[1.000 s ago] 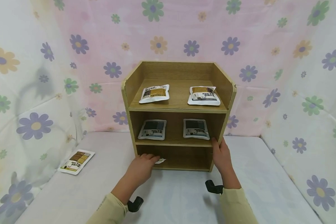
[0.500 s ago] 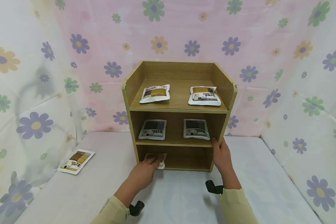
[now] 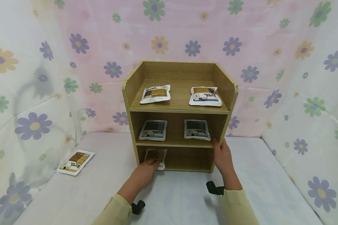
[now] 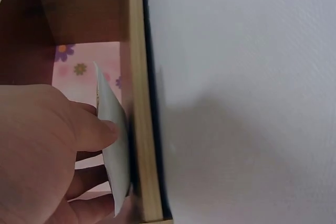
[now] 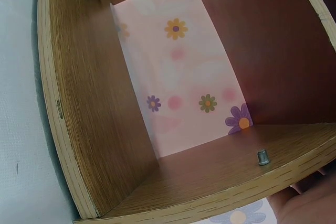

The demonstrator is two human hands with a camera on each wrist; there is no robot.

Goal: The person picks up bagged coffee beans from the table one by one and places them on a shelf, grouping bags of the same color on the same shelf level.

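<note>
A three-tier wooden shelf [image 3: 173, 145] stands upright on the table. My left hand [image 3: 143, 175] reaches into the left of its bottom compartment and pinches a white-edged food pouch [image 3: 162, 152]. In the left wrist view this pouch [image 4: 114, 111] is tilted close over the bottom board, thumb on its pale face and fingers on the other side. My right hand [image 3: 223, 157] holds the shelf's right side panel, thumb at the front edge and fingers along the outside. From the right wrist view, part of the hand [image 5: 310, 203] shows beyond the panel.
Two pouches lie on the top tier, left [image 3: 156, 93] and right [image 3: 205, 96]. Two dark-labelled pouches, left [image 3: 153, 130] and right [image 3: 197, 129], lie on the middle tier. Another pouch [image 3: 75, 162] lies on the table [image 3: 180, 197] at left. A metal peg [image 5: 263, 157] juts from the side panel.
My left hand has drawn back slightly, exposing more of the pouch in the bottom compartment, which now sits with its far edge raised. The right hand and the shelf have stayed put.
</note>
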